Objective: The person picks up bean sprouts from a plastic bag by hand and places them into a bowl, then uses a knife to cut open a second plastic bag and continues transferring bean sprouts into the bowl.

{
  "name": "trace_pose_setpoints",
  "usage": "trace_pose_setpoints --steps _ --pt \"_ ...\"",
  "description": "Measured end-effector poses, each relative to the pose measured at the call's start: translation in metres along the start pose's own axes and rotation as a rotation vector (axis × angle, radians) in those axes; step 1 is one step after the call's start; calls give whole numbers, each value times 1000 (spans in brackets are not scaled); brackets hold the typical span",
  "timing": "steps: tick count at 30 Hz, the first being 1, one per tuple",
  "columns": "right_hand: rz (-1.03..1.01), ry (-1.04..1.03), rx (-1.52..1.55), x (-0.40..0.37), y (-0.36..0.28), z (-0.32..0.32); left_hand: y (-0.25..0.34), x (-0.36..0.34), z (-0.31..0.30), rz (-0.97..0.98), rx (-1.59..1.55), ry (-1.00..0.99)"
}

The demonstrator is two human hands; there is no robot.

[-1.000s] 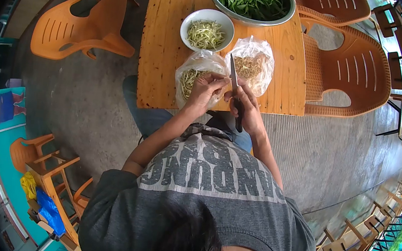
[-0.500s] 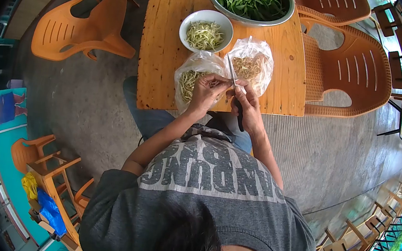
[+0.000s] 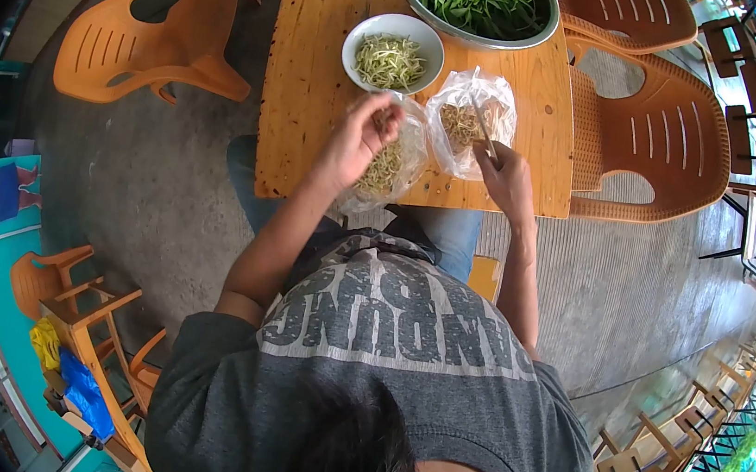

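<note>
My left hand [image 3: 361, 141] is raised above a clear plastic bag of bean sprouts [image 3: 384, 170], just below the white bowl [image 3: 351, 46]. Its fingers are curled together, and whatever they may hold is too small to tell. Trimmed pale sprouts [image 3: 390, 60] lie heaped inside the bowl. My right hand [image 3: 507, 185] grips a knife [image 3: 482, 120] whose blade points up and away over a second plastic bag [image 3: 442, 103]. Thin brownish sprout pieces [image 3: 462, 124] lie in that second bag.
A large metal basin [image 3: 540, 42] of green leafy vegetables [image 3: 479, 0] stands at the far end of the wooden table [image 3: 310, 51]. Orange plastic chairs flank it, one on the left [image 3: 162, 44] and one close on the right [image 3: 651, 127].
My hands, together at the knife before, have moved apart. The left has gone up and left toward the bowl; the right has shifted right with the knife.
</note>
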State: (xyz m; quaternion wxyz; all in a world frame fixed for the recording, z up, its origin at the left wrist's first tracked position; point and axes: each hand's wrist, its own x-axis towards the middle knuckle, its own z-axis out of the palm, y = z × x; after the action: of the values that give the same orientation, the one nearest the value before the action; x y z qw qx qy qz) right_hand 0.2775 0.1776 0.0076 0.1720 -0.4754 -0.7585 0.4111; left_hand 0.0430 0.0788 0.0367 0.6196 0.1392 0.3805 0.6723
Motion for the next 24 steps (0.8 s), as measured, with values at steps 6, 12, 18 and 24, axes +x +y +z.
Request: trace_pose_setpoints --steps 6,12,18,24 --pt "-154 160 -89 16 7 10 41 54 -38 176 269 -26" --pt "-137 168 54 -1 -21 15 39 98 -34 587 888 27" --pt "-78 95 210 -22 -37 57 28 103 -44 605 1055 -22" --pt "-176 -14 -15 -17 -44 105 43 38 -32 546 754 180"
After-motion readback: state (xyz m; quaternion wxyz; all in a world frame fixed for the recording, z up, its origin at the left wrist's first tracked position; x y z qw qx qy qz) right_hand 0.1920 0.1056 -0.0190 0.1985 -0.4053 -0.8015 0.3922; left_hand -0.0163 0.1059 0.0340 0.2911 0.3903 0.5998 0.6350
